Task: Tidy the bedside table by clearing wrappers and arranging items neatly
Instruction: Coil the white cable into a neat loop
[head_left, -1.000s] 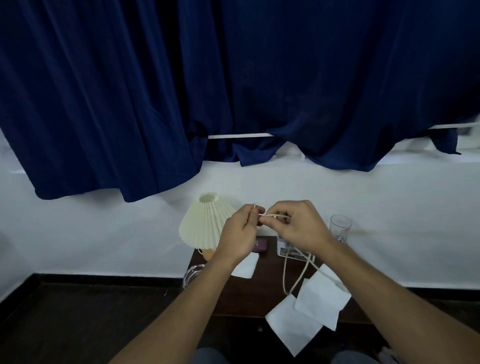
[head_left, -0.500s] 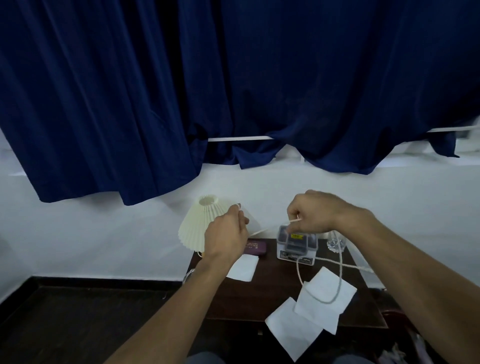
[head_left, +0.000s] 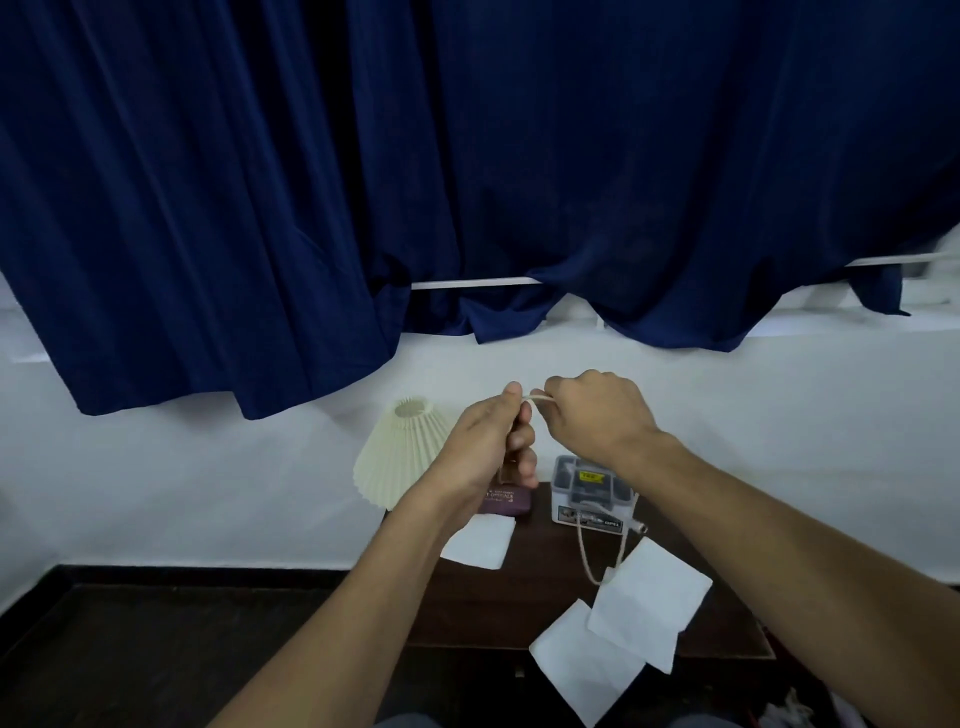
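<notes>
Navy curtain (head_left: 467, 156), white wall (head_left: 156, 493), dark floor (head_left: 156, 649)

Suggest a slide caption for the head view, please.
Left hand and right hand pinch a white cord above the table, its loop hanging before a box.

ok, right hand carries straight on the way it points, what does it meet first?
Most likely the left hand: the right hand points leftward at its fingertips, both pinching the thin white cord between them. The cream pleated lampshade lies beyond; depth is unclear.
</notes>
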